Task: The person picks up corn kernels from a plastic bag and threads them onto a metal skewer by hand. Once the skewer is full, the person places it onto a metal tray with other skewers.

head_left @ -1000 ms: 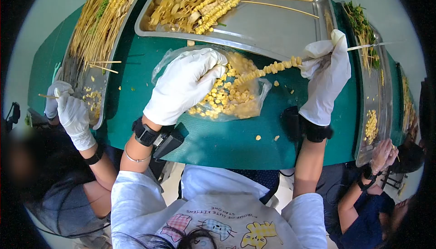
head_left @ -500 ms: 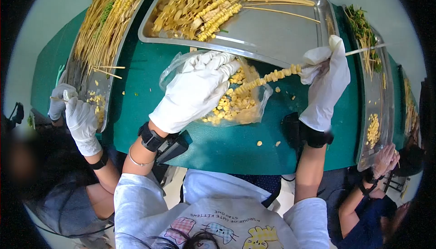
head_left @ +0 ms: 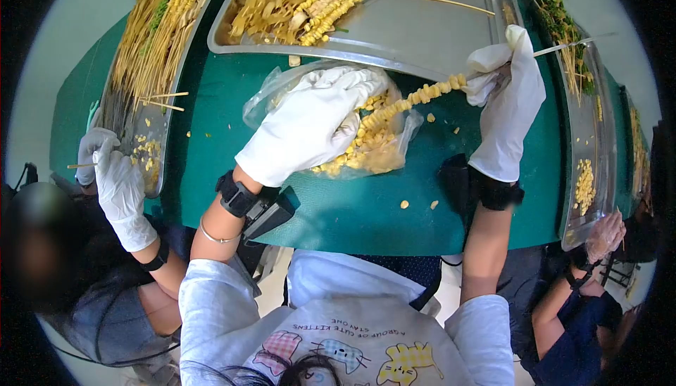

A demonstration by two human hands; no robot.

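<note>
Yellow kernel-like pieces are threaded along a skewer (head_left: 436, 90) that slants over a clear plastic bag (head_left: 412, 129) of loose yellow pieces (head_left: 362, 155). My right hand (head_left: 503, 101), in a white glove, is closed on the skewer just past the threaded pieces; the bare end sticks out to the right. Over the bag lies my left hand (head_left: 303, 122), also white-gloved, its fingers curled down at the loose pieces near the skewer's lower end. Its fingertips are hidden, so what they hold cannot be made out.
A metal tray (head_left: 436, 34) with filled skewers (head_left: 331, 16) lies beyond the bag. Further trays stand left (head_left: 158, 154) and right (head_left: 598, 140), with co-workers' gloved hands (head_left: 120, 175) beside them. Stray pieces (head_left: 404, 204) dot the green table (head_left: 338, 217).
My right hand has moved slightly up in view with the skewer, whose threaded end is raised a little. My left hand has shifted slightly over the bag. The whole view has shifted a little.
</note>
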